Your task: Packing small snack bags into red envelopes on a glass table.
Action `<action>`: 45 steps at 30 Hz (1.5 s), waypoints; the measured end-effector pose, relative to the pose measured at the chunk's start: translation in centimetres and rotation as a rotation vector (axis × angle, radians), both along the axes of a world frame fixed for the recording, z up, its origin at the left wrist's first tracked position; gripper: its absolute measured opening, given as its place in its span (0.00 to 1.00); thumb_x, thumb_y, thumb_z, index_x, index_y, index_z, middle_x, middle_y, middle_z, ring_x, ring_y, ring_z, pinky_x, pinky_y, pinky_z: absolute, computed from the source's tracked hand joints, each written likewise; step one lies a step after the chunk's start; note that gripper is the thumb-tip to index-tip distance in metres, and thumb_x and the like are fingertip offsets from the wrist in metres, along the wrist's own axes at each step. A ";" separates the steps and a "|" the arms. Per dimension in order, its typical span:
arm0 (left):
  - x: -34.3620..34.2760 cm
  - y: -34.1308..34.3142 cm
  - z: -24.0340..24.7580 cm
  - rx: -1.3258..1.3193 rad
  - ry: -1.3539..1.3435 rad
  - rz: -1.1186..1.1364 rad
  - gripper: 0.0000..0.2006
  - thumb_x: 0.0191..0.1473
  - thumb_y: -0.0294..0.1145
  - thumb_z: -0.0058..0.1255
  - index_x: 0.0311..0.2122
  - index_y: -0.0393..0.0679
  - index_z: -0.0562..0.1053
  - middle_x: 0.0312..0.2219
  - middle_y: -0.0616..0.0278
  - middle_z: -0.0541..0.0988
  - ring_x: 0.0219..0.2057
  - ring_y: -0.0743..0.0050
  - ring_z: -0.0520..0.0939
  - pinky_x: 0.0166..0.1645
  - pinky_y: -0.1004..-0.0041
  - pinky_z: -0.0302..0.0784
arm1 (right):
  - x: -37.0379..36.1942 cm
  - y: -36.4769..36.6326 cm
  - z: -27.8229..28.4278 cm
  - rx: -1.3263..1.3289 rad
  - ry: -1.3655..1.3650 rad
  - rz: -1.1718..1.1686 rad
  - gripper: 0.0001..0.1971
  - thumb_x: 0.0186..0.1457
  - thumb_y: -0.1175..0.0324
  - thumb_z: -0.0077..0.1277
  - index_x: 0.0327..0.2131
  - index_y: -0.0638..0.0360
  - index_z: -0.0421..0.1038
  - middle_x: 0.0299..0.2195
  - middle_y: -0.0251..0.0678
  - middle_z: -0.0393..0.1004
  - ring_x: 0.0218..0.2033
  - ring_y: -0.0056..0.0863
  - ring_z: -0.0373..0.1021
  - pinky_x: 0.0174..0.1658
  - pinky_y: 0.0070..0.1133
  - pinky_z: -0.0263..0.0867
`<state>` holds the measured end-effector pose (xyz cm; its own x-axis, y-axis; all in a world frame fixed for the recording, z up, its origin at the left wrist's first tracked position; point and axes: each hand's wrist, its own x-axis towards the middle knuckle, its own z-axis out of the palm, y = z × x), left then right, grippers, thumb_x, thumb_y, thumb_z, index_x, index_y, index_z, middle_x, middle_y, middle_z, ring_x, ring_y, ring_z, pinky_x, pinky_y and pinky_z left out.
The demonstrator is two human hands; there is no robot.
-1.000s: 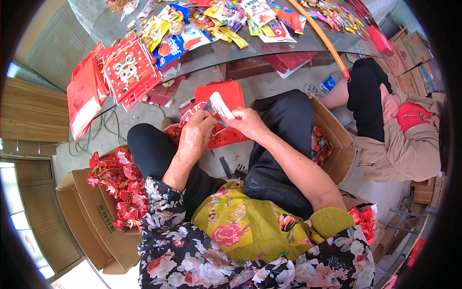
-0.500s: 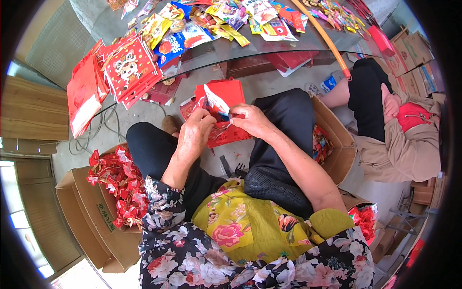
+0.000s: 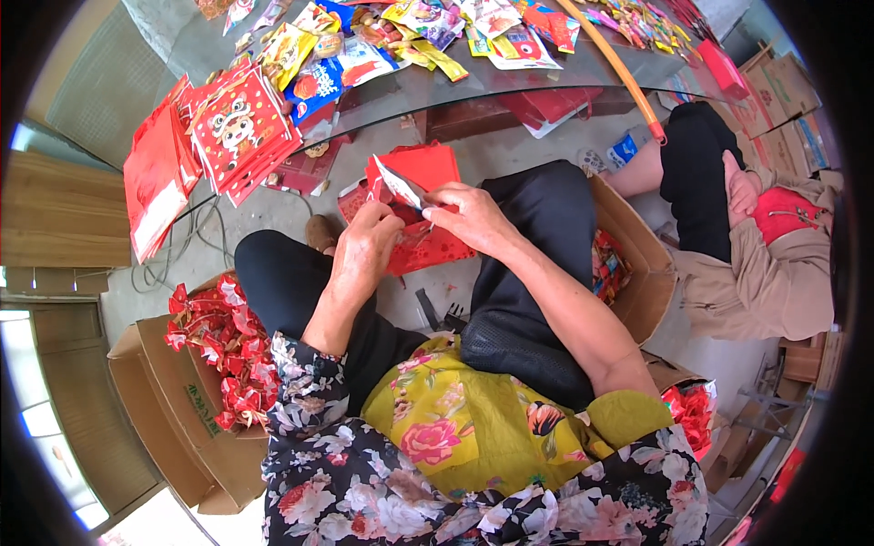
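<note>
- The person's left forearm is rising from the near left, leaning a little right, and the left hand point(image 3: 366, 241) is hanging over the gap between the knees, its knuckles facing up.
- The left fingers are curling and bunching close beside the right ones; I'm not able to tell exactly what they are gripping.
- The right forearm is slanting in from the near right, longer and straighter, with its elbow sitting well out to the side.
- The right hand point(image 3: 472, 218) is pointing left, thumb and forefinger pinching the near right end of a white packet point(image 3: 393, 180).
- That packet is tilting up and away to the far left, above the fingertips.
- A red bag point(image 3: 432, 162) is showing just behind the hands, between the knees.
- Farther off, a glass table point(image 3: 473, 84) is holding a heap of snacks point(image 3: 414, 41).
</note>
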<state>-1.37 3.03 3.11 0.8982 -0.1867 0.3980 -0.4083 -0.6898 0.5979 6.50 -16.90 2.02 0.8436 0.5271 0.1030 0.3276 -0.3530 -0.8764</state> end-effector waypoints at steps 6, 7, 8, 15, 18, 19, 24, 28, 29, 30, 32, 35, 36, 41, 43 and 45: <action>-0.3 -0.3 -0.8 0.088 0.047 -0.024 0.06 0.46 0.17 0.52 0.32 0.37 0.73 0.32 0.54 0.73 0.33 0.52 0.78 0.37 0.65 0.75 | -0.2 0.9 1.5 -0.305 -0.082 -0.045 0.21 0.49 0.51 0.57 0.32 0.63 0.75 0.35 0.40 0.73 0.37 0.39 0.71 0.42 0.30 0.66; -0.3 -0.5 -0.9 0.110 0.033 -0.039 0.06 0.45 0.17 0.52 0.32 0.37 0.73 0.32 0.54 0.73 0.33 0.52 0.78 0.37 0.64 0.75 | -0.1 1.0 1.5 -0.308 -0.108 -0.049 0.19 0.49 0.54 0.57 0.30 0.63 0.74 0.33 0.39 0.72 0.35 0.40 0.71 0.40 0.31 0.66; -0.3 -0.6 -0.9 0.132 0.020 -0.054 0.07 0.43 0.18 0.51 0.31 0.38 0.73 0.32 0.55 0.73 0.33 0.53 0.78 0.37 0.63 0.76 | 0.1 1.0 1.0 -0.307 -0.106 -0.051 0.19 0.49 0.54 0.57 0.30 0.63 0.74 0.33 0.39 0.72 0.35 0.40 0.71 0.40 0.31 0.66; -0.3 -0.2 -1.3 0.150 0.060 0.027 0.05 0.46 0.19 0.53 0.31 0.38 0.74 0.32 0.54 0.73 0.33 0.52 0.78 0.37 0.63 0.75 | 0.9 0.4 -0.5 -0.053 -0.070 -0.189 0.10 0.49 0.68 0.54 0.26 0.67 0.70 0.26 0.38 0.68 0.27 0.31 0.69 0.33 0.26 0.64; -0.2 -0.2 -1.3 0.113 0.045 0.026 0.06 0.46 0.18 0.53 0.32 0.37 0.74 0.33 0.54 0.73 0.34 0.51 0.78 0.38 0.63 0.75 | 1.0 0.1 -1.4 0.078 0.025 -0.215 0.09 0.49 0.70 0.55 0.26 0.68 0.69 0.24 0.35 0.66 0.24 0.22 0.64 0.31 0.21 0.61; -0.3 -0.3 -1.0 0.093 0.045 0.019 0.06 0.46 0.18 0.53 0.32 0.37 0.74 0.33 0.54 0.73 0.34 0.51 0.78 0.38 0.63 0.75 | 0.6 0.4 -1.5 0.085 0.027 -0.211 0.10 0.48 0.69 0.54 0.25 0.68 0.68 0.25 0.39 0.68 0.25 0.30 0.66 0.31 0.24 0.62; -0.4 -0.3 -0.5 0.072 0.044 0.033 0.06 0.46 0.18 0.53 0.33 0.36 0.74 0.33 0.53 0.73 0.34 0.50 0.78 0.38 0.63 0.75 | 0.6 0.6 -1.0 0.012 0.112 -0.227 0.11 0.48 0.67 0.53 0.29 0.67 0.71 0.26 0.46 0.71 0.28 0.35 0.71 0.34 0.27 0.64; -0.6 -0.4 -0.7 0.057 0.038 -0.001 0.06 0.46 0.19 0.52 0.32 0.37 0.74 0.34 0.54 0.73 0.34 0.51 0.78 0.37 0.63 0.76 | 0.2 1.1 -1.0 -0.038 0.200 -0.081 0.11 0.50 0.66 0.54 0.31 0.66 0.73 0.29 0.46 0.73 0.30 0.36 0.72 0.36 0.28 0.65; -0.7 -0.4 -0.8 0.076 0.046 -0.020 0.05 0.47 0.20 0.52 0.32 0.39 0.74 0.35 0.55 0.73 0.35 0.52 0.78 0.37 0.63 0.76 | 0.2 1.4 -2.1 -0.020 0.140 -0.040 0.12 0.50 0.66 0.54 0.33 0.65 0.74 0.31 0.45 0.74 0.32 0.37 0.73 0.38 0.28 0.66; -0.7 -0.5 -0.7 0.077 0.047 -0.018 0.05 0.47 0.20 0.52 0.32 0.39 0.74 0.35 0.55 0.73 0.35 0.52 0.78 0.37 0.63 0.76 | 0.2 1.5 -2.9 -0.019 0.140 -0.038 0.12 0.50 0.66 0.54 0.33 0.65 0.74 0.31 0.45 0.74 0.32 0.37 0.73 0.38 0.28 0.66; -0.7 -0.6 -0.5 0.072 0.016 -0.055 0.06 0.46 0.20 0.52 0.32 0.39 0.74 0.35 0.55 0.73 0.35 0.52 0.78 0.37 0.63 0.76 | 0.3 1.6 -4.4 0.010 -0.075 -0.079 0.12 0.50 0.66 0.55 0.36 0.64 0.75 0.36 0.44 0.76 0.36 0.39 0.74 0.40 0.27 0.66; -0.8 -0.7 -0.4 0.089 0.023 -0.046 0.07 0.45 0.20 0.52 0.33 0.39 0.74 0.35 0.55 0.73 0.35 0.53 0.78 0.37 0.63 0.76 | 0.5 1.4 -4.2 -0.006 0.397 0.010 0.14 0.51 0.66 0.55 0.40 0.64 0.75 0.37 0.40 0.78 0.38 0.30 0.74 0.43 0.24 0.66; -0.8 -0.7 -0.3 0.089 0.021 -0.044 0.07 0.45 0.20 0.52 0.33 0.39 0.74 0.35 0.55 0.73 0.35 0.53 0.78 0.37 0.63 0.76 | 0.4 1.6 -3.9 0.042 0.604 0.036 0.15 0.52 0.66 0.55 0.41 0.65 0.75 0.37 0.40 0.78 0.38 0.26 0.73 0.43 0.24 0.66; -0.7 -0.3 -0.2 0.044 -0.008 -0.016 0.07 0.45 0.20 0.52 0.33 0.39 0.74 0.35 0.55 0.73 0.36 0.52 0.78 0.39 0.63 0.76 | 0.1 0.9 -1.8 0.047 0.615 0.070 0.19 0.51 0.65 0.56 0.45 0.64 0.73 0.37 0.39 0.77 0.38 0.23 0.72 0.43 0.23 0.65; -0.6 -0.1 -0.5 0.057 -0.008 -0.004 0.07 0.46 0.20 0.52 0.33 0.39 0.74 0.34 0.54 0.73 0.36 0.52 0.78 0.39 0.63 0.76 | 0.0 0.2 0.0 0.021 0.367 0.131 0.22 0.51 0.63 0.56 0.48 0.65 0.72 0.44 0.44 0.75 0.43 0.29 0.72 0.47 0.25 0.65; -0.6 0.0 -0.8 0.071 -0.011 0.002 0.07 0.46 0.19 0.51 0.33 0.39 0.74 0.33 0.54 0.73 0.36 0.51 0.78 0.39 0.63 0.76 | 0.5 0.4 -0.4 -0.023 0.288 0.163 0.24 0.51 0.61 0.57 0.49 0.65 0.71 0.46 0.46 0.73 0.46 0.32 0.71 0.49 0.26 0.64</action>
<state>-1.94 3.06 2.35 0.8943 -0.2127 0.3937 -0.4129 -0.7313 0.5429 6.98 -16.47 1.58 0.7405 0.6571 -0.1412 0.1210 -0.3370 -0.9337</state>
